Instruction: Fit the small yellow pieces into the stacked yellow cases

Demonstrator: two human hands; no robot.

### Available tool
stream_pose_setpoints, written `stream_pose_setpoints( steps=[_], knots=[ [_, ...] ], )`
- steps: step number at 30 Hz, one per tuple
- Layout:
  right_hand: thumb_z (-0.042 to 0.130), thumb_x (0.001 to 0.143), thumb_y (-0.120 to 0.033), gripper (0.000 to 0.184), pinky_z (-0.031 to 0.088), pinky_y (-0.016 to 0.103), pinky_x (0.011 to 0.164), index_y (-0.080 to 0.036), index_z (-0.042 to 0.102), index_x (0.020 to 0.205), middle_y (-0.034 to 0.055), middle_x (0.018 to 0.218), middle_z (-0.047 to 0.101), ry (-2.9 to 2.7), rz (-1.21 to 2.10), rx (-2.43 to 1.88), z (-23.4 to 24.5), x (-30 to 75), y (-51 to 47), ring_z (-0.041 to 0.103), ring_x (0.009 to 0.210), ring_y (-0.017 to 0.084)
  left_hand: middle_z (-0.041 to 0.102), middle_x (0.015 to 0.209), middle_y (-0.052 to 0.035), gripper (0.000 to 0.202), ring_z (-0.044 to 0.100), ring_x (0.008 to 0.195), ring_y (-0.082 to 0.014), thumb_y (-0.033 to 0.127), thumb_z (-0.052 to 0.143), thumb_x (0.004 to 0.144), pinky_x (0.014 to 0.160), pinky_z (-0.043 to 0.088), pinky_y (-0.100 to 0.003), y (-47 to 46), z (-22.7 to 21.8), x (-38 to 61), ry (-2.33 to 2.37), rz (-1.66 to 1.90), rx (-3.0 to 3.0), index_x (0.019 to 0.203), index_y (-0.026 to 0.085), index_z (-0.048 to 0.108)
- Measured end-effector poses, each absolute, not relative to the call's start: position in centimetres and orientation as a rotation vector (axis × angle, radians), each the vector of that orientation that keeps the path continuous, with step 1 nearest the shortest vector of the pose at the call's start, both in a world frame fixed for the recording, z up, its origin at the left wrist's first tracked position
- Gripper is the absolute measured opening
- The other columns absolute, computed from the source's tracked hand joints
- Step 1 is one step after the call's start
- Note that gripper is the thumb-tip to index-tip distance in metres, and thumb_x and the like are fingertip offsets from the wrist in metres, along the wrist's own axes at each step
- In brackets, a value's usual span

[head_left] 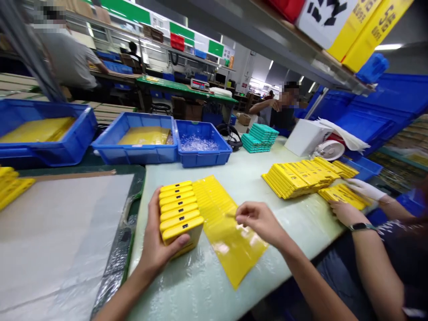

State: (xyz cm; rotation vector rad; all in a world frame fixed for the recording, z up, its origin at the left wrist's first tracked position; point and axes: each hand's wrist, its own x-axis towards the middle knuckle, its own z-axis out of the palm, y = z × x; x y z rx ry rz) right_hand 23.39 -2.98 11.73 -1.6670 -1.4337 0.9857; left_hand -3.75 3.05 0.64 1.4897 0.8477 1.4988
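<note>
My left hand (156, 232) is closed around a row of several slim yellow cases (179, 204), pressed side by side, each with a small dark slot in its upturned narrow edge. Right beside them, a shiny yellow sheet (230, 249) lies flat on the table, marked with rows of narrow strips on its far half. Over this sheet my right hand (259, 220) is closed in a pinch. A small yellowish strip (230, 216) shows at its fingertips, slightly blurred.
Blue bins (203, 158) line the far edge, one with small clear pieces. Yellow packs (294, 178) are stacked at right, where a co-worker's hands (347, 214) handle more. Teal packs (260, 137) stand behind. A shelf (321, 58) hangs overhead; a white-topped surface (63, 232) is at left.
</note>
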Motion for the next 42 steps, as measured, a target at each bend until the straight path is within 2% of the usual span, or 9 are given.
stream_pose_setpoints(
  steps=[2,6,9,11,21,33,37,40,42],
  knots=[
    [0.083,0.078,-0.036,0.022,0.049,0.029,0.06,-0.019,0.075,0.088,0.0023,0.074,0.072,-1.375,0.913,-1.563,14.6,22.5,-0.9,0.063,0.063,0.017,0.03,0.18,-0.0163,0.131,0.034,0.165,-0.048,0.078,0.085,0.076,0.136,0.031,-0.067,2.6,0.7,-3.4,0.802,1.464,1.441,0.177,0.029,0.017],
    [0.083,0.077,-0.034,0.046,0.044,0.025,0.053,-0.018,0.067,0.117,-0.0045,0.072,0.065,-1.521,0.892,-1.311,18.5,19.1,4.0,0.054,0.055,0.012,0.021,0.183,-0.0165,0.141,0.026,0.167,-0.0485,0.082,0.087,0.07,0.139,0.016,-0.068,2.2,0.2,-2.8,0.726,1.458,1.366,0.177,0.029,0.011],
    [0.077,0.078,-0.035,0.038,0.032,0.023,0.047,-0.017,0.062,0.108,-0.0088,0.064,0.056,-1.649,0.966,-1.223,18.8,15.9,7.1,0.044,0.05,0.008,0.027,0.18,-0.0191,0.144,0.034,0.164,-0.0485,0.081,0.088,0.071,0.138,0.018,-0.069,2.2,0.0,-2.6,0.671,1.444,1.317,0.178,0.029,0.006],
    [0.075,0.076,-0.035,0.036,0.03,0.022,0.048,-0.018,0.059,0.103,-0.0093,0.063,0.056,-1.724,0.988,-1.25,18.1,14.1,8.5,0.042,0.05,0.007,0.032,0.178,-0.0192,0.143,0.038,0.162,-0.048,0.079,0.089,0.072,0.137,0.021,-0.069,2.1,0.1,-2.6,0.653,1.439,1.313,0.178,0.029,0.006],
    [0.071,0.072,-0.033,0.038,0.044,0.024,0.057,-0.02,0.053,0.102,-0.0076,0.068,0.062,-1.909,1.051,-1.278,16.8,11.2,10.3,0.056,0.057,0.011,0.034,0.176,-0.0191,0.137,0.041,0.16,-0.0468,0.079,0.087,0.075,0.136,0.026,-0.067,2.1,0.1,-2.4,0.655,1.473,1.363,0.177,0.03,0.011],
    [0.066,0.072,-0.031,0.034,0.045,0.027,0.06,-0.021,0.053,0.102,-0.0058,0.073,0.062,-2.073,0.979,-1.285,16.5,11.2,10.9,0.058,0.062,0.013,0.03,0.176,-0.0168,0.132,0.037,0.161,-0.0463,0.076,0.087,0.076,0.136,0.024,-0.067,2.2,0.1,-2.3,0.676,1.492,1.404,0.176,0.032,0.012],
    [0.073,0.075,-0.028,0.03,0.04,0.027,0.061,-0.021,0.056,0.098,-0.0075,0.064,0.057,-2.257,0.774,-1.412,17.0,12.0,11.8,0.055,0.062,0.014,0.032,0.175,-0.017,0.132,0.039,0.159,-0.0463,0.074,0.088,0.076,0.135,0.025,-0.068,2.3,0.0,-2.4,0.674,1.491,1.41,0.175,0.033,0.012],
    [0.086,0.073,-0.037,0.036,0.034,0.026,0.058,-0.021,0.058,0.09,-0.0079,0.059,0.051,-2.319,0.663,-1.608,17.4,12.8,12.5,0.05,0.059,0.014,0.031,0.175,-0.0165,0.129,0.039,0.159,-0.0459,0.073,0.088,0.076,0.134,0.026,-0.068,2.1,0.1,-2.4,0.671,1.497,1.412,0.175,0.033,0.014],
    [0.086,0.077,-0.049,0.042,0.036,0.025,0.054,-0.02,0.062,0.094,-0.0066,0.06,0.052,-2.308,0.926,-1.615,17.0,13.3,12.9,0.051,0.057,0.014,0.032,0.175,-0.0176,0.129,0.04,0.159,-0.0462,0.073,0.088,0.077,0.134,0.028,-0.068,2.1,0.1,-2.5,0.668,1.49,1.405,0.174,0.031,0.015]
  ],
)
